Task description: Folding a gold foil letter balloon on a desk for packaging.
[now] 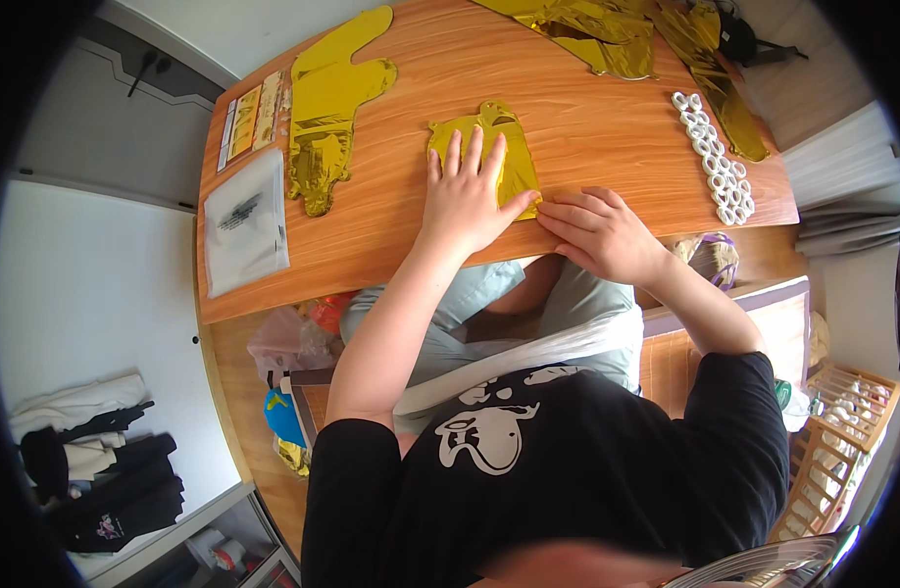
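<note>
A folded gold foil balloon lies flat on the wooden table in front of me. My left hand rests palm down on it, fingers spread and stretched out. At the foil's near right corner, my right hand has its fingers pressed together, pinching the edge close to my left thumb. Part of the foil is hidden under my left hand. Farther left lies another flat gold foil balloon, wrinkled at its near end.
More gold foil lies at the far right, beside a black object. White rings stand in rows by the right edge. A clear plastic bag and a printed card lie at the left. The table's near edge meets my lap.
</note>
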